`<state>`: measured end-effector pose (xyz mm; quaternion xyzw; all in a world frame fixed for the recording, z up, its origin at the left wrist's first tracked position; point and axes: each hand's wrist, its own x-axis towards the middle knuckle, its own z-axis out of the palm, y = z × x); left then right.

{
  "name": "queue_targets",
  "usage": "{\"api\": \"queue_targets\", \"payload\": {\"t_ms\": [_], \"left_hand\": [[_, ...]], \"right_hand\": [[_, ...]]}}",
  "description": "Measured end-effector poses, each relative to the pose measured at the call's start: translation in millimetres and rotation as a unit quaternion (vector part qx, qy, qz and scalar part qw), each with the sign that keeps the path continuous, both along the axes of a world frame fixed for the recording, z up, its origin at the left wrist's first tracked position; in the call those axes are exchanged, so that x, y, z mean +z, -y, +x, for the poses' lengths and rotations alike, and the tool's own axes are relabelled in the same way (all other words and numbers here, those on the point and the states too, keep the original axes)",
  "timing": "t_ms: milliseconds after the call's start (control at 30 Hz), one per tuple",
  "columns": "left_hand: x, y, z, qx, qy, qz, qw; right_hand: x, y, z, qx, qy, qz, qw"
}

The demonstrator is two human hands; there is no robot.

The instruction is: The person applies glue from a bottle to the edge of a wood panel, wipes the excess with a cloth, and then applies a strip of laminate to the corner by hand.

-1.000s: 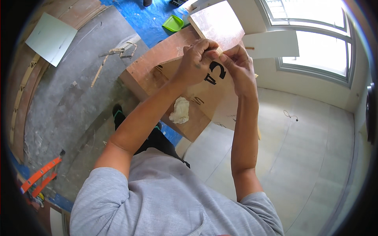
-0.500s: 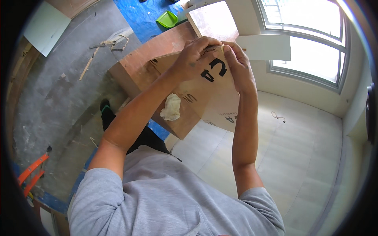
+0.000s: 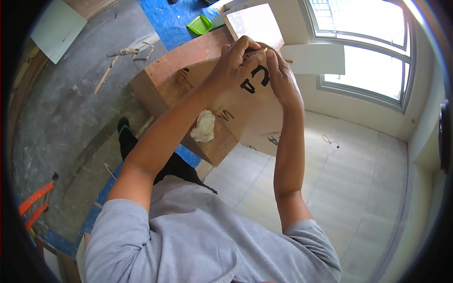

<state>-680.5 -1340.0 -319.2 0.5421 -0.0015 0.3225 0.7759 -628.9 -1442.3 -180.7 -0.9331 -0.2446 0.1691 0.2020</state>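
Note:
In front of me a brown board (image 3: 250,111) with large black printed marks stands tilted, its top edge raised near my hands. My left hand (image 3: 239,59) is closed over that edge, with fingers curled at the top. Beside it, my right hand (image 3: 283,80) pinches the top corner, thumb on the near face. A small pale sliver (image 3: 264,53) shows between the two hands; whether it is part of the board's edge or a loose strip I cannot tell. A crumpled white cloth (image 3: 203,126) lies on a wooden surface below my left forearm.
A wooden bench (image 3: 163,66) stands behind the board, with a pale panel (image 3: 255,23) at its far end. Wood scraps (image 3: 127,54) lie on the grey floor. A green dustpan (image 3: 200,25) rests on blue sheeting (image 3: 160,19). Orange ladder-like rails (image 3: 35,207) are at lower left.
My hands have shifted slightly at the board's top corner, the left fingers rising a little and bending more. The whole view has moved slightly; the cloth stays in place.

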Motion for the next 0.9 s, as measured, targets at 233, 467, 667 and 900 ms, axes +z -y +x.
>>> {"api": "queue_targets", "payload": {"t_ms": [233,467,667,900], "left_hand": [[11,-2,2,-0.122,0.016,-0.156,0.98],[24,16,13,0.07,-0.052,0.002,0.996],[23,19,22,0.027,-0.067,-0.077,0.994],[24,-8,10,-0.097,-0.056,-0.085,0.99]], "right_hand": [[1,6,-3,-0.028,-0.01,0.072,0.997],[-6,18,2,0.047,-0.013,0.149,0.988],[-13,25,12,0.041,-0.035,0.175,0.983],[9,59,-20,0.114,0.178,-0.032,0.977]]}}
